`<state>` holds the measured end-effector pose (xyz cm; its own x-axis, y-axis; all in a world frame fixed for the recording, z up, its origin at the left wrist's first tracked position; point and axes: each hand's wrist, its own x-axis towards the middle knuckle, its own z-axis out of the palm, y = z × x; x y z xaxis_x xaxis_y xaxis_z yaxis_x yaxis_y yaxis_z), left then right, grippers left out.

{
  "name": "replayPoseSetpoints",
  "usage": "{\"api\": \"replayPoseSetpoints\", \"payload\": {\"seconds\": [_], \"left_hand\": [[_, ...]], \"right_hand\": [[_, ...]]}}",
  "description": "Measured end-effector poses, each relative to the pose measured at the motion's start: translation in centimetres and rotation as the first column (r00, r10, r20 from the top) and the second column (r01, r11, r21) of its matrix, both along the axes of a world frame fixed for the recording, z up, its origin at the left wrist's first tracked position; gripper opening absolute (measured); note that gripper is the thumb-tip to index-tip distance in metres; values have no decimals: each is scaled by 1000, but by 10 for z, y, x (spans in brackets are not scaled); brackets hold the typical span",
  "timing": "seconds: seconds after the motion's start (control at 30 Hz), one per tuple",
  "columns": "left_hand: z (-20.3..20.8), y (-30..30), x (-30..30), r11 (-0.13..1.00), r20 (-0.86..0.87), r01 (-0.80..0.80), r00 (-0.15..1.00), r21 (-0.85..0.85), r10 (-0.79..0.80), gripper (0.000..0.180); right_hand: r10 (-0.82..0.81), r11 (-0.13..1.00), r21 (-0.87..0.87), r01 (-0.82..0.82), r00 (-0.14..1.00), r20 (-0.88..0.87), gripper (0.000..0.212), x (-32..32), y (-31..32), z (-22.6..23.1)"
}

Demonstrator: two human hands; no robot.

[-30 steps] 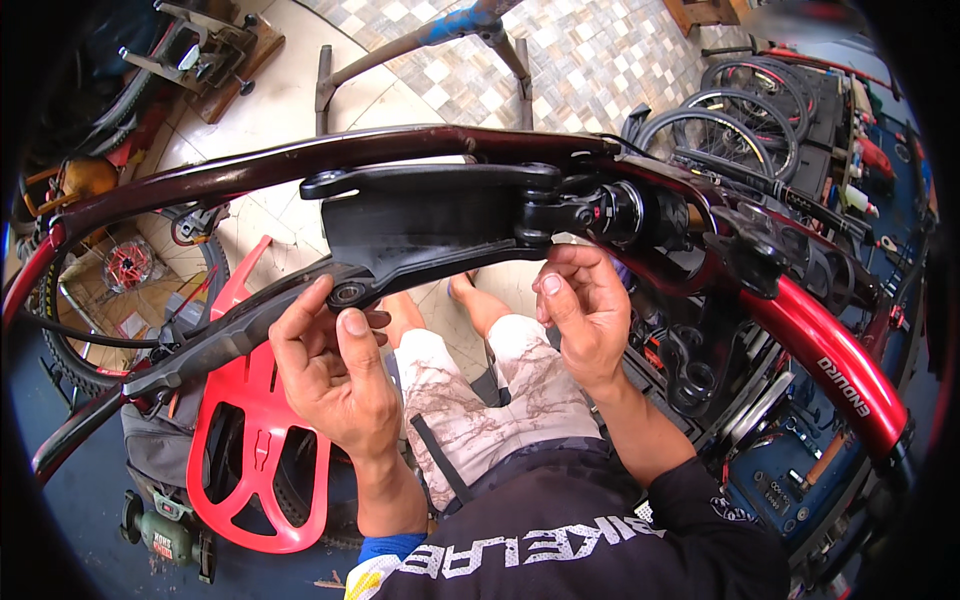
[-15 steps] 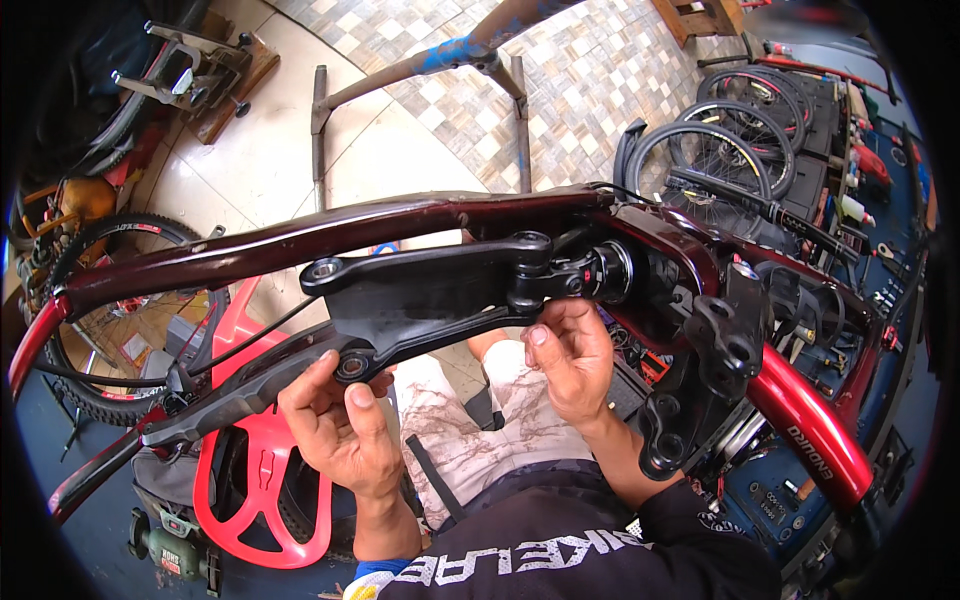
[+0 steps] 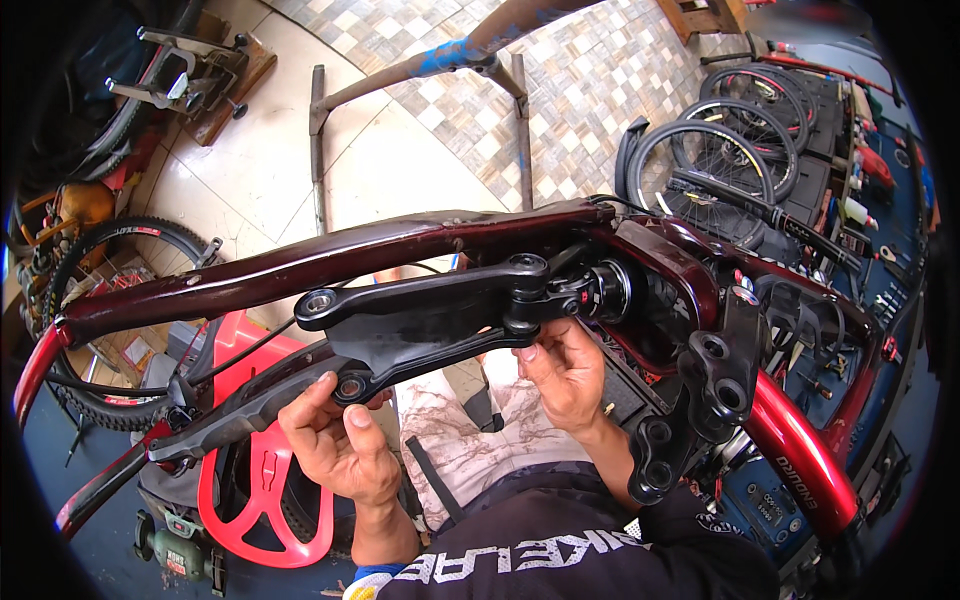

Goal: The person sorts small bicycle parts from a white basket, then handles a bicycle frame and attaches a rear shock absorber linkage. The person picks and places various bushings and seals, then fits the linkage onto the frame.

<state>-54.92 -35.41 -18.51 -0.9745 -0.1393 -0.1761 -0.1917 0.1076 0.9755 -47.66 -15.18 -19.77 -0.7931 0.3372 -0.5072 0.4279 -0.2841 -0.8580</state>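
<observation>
A black suspension link [image 3: 425,310] lies across the middle, with a round bearing in its near left end and an eye at its far left end. Beside that bearing, the fingers of my left hand [image 3: 345,445] rest against and under the link, the thumb raised off it. My right hand [image 3: 565,380] pinches at the link's right end, where its fingertips are partly hidden. There the link meets the end of a black shock [image 3: 605,290]. Around it runs a dark red bicycle frame [image 3: 270,255].
A second black linkage [image 3: 715,375] hangs at the right beside the bright red frame tube [image 3: 800,440]. Below left is a red plastic piece [image 3: 265,500] near a bench grinder [image 3: 178,550]. Wheels [image 3: 700,165] and a tool-covered blue bench [image 3: 900,220] line the right side.
The frame's middle sits slightly lower in view, and the second linkage at the right appears shifted down and left. Both hands stay at the link with nearly the same grip.
</observation>
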Motion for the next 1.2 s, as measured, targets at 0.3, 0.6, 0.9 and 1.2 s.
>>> {"api": "replayPoseSetpoints", "payload": {"seconds": [0.3,0.6,0.9,1.2], "left_hand": [[-6,-2,4,999,21,-33,999,29,33,33],[-8,-1,3,998,-17,-26,999,51,27,31],[-13,-2,5,999,-51,-11,999,47,13,33],[-14,-3,5,999,-64,-4,998,42,7,33]], "right_hand": [[64,998,3,-64,998,-22,15,5,1,0],[87,996,29,-86,996,-32,22,12,-8,6],[200,964,211,-164,966,-163,22,12,-17,9],[579,549,829,-107,764,-285,40,-5,-20,12]]}}
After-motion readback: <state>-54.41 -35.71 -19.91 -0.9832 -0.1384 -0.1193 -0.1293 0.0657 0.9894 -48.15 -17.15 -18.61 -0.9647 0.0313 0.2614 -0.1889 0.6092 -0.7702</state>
